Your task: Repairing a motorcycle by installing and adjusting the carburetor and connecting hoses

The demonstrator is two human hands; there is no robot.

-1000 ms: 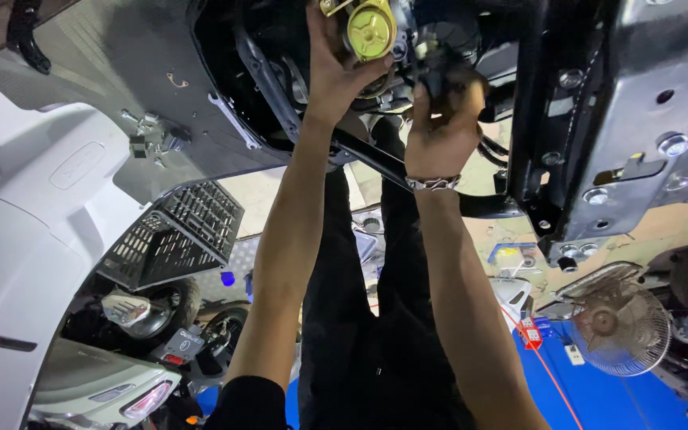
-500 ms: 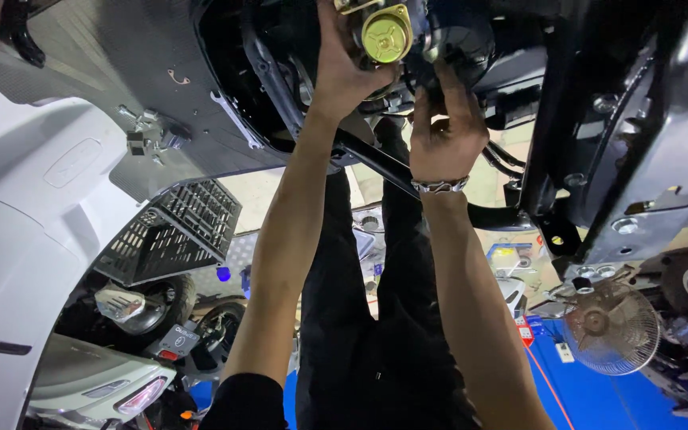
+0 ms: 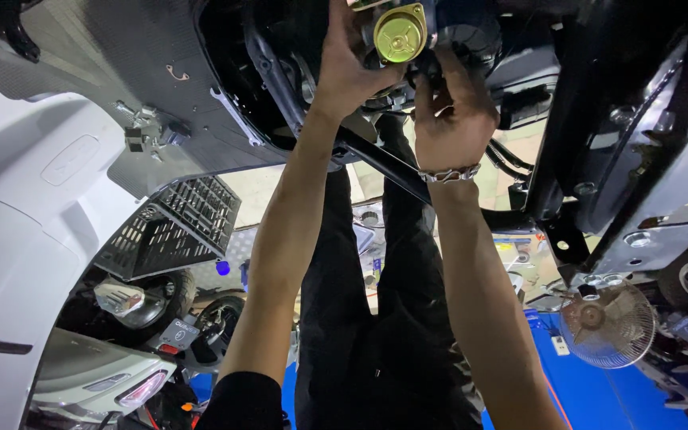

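Observation:
I look up at the underside of a raised car. My left hand (image 3: 348, 68) reaches into the dark engine bay and grips a round brass-coloured part (image 3: 398, 33) from its left side. My right hand (image 3: 451, 119), with a metal bracelet on the wrist, is just right of that part. Its fingers curl around a black hose or fitting (image 3: 431, 72) under the part; what exactly they hold is hidden in shadow.
A grey underbody panel (image 3: 105, 87) spans the upper left, a black subframe and silver bracket (image 3: 662, 191) the right. A black diagonal bar (image 3: 384, 167) crosses behind my arms. Below stand a white bumper (image 3: 9, 263), a black grille (image 3: 169, 227), a fan (image 3: 607, 322) and a blue floor.
The view has drifted a little, so the car parts sit differently in frame. My right hand has shifted slightly lower and closer to the brass-coloured part. My left hand keeps its grip.

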